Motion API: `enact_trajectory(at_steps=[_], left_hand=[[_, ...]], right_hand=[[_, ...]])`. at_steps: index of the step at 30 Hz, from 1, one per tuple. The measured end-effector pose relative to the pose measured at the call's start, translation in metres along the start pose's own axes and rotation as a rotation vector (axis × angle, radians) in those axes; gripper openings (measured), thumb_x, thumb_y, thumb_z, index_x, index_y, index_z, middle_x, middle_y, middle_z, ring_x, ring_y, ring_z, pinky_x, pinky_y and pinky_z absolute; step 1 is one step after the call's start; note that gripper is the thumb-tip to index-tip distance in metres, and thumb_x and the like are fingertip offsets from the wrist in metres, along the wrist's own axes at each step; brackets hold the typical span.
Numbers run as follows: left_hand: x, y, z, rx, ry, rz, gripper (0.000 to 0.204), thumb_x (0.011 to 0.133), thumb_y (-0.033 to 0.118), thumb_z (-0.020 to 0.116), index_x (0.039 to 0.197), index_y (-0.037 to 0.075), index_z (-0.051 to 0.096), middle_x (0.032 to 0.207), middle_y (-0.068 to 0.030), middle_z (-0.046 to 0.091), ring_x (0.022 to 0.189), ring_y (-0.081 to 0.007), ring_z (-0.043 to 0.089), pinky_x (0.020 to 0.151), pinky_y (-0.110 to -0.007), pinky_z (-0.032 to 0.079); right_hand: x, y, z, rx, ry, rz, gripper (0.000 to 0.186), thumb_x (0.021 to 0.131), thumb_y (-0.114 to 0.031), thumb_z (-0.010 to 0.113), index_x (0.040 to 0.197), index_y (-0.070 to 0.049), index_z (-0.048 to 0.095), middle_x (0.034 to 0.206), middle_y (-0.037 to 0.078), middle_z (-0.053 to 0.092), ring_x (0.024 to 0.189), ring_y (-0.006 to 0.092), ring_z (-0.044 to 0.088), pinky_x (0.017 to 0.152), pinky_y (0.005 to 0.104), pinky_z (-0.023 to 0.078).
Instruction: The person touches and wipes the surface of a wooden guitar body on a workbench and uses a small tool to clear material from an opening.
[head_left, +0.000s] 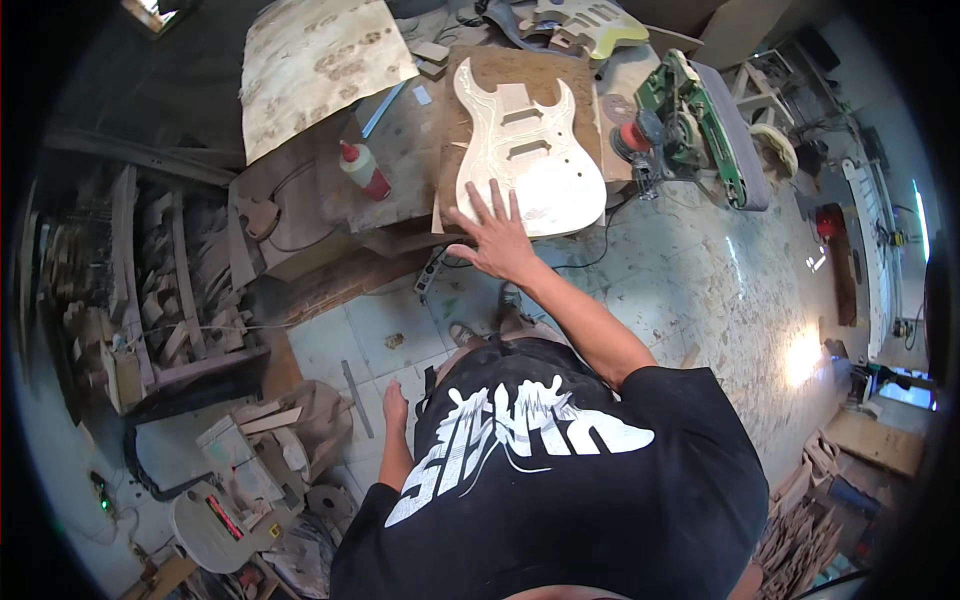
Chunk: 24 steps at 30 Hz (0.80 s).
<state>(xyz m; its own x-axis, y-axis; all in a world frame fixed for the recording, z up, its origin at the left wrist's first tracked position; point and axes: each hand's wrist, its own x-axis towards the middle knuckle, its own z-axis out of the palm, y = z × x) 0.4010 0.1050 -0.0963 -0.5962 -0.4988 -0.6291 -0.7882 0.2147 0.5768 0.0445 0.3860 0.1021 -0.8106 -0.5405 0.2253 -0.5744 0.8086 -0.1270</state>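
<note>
A pale wooden electric guitar body [545,190] with two horns and cut-out cavities lies flat on a brown board [470,70] on the workbench. My right hand [497,240] rests on its lower left edge, fingers spread, gripping nothing. Beside my torso hangs my left hand [396,408], away from the bench; its fingers look loosely extended and nothing shows in them. Left of the guitar body stands a white glue bottle [362,168] with a red cap and red label.
A figured veneer sheet [325,70] covers the bench's left end. To the right are a red-topped sander [638,135] and a green belt sander [700,125]. Another guitar body [590,25], yellowish, lies behind. A scrap-wood rack [175,280] stands at left; a power strip [430,272] sits below the bench.
</note>
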Motion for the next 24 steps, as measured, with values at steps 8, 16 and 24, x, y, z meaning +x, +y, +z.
enact_trajectory(at_steps=[8, 16, 24], left_hand=[[-0.019, -0.015, -0.012, 0.044, -0.036, 0.002, 0.060, 0.109, 0.044, 0.035, 0.128, -0.005, 0.063, 0.125, -0.0236, 0.067, 0.105, -0.0368, 0.066, 0.090, -0.044, 0.051], [0.010, 0.003, -0.020, -0.002, -0.052, -0.018, 0.066, 0.109, 0.048, 0.032, 0.123, -0.008, 0.064, 0.113, -0.0213, 0.069, 0.091, -0.0300, 0.065, 0.080, -0.043, 0.052], [0.034, 0.012, -0.012, -0.099, -0.023, 0.043, 0.065, 0.109, 0.048, 0.033, 0.122, -0.007, 0.065, 0.112, -0.0208, 0.068, 0.085, -0.0293, 0.065, 0.076, -0.041, 0.052]], right_hand=[[-0.032, 0.026, -0.007, -0.030, 0.030, 0.142, 0.078, 0.094, -0.073, 0.047, 0.157, -0.027, 0.044, 0.171, 0.016, 0.018, 0.155, 0.0487, 0.007, 0.121, 0.0684, 0.009], [-0.098, 0.061, -0.017, -0.130, 0.013, 0.475, 0.079, 0.098, -0.071, 0.042, 0.161, -0.024, 0.037, 0.171, 0.017, 0.014, 0.155, 0.0515, 0.003, 0.121, 0.0683, 0.002], [-0.104, 0.098, -0.031, -0.174, 0.034, 0.698, 0.092, 0.098, -0.074, 0.039, 0.160, -0.006, 0.034, 0.171, 0.021, 0.011, 0.155, 0.0519, 0.000, 0.120, 0.0698, 0.001]])
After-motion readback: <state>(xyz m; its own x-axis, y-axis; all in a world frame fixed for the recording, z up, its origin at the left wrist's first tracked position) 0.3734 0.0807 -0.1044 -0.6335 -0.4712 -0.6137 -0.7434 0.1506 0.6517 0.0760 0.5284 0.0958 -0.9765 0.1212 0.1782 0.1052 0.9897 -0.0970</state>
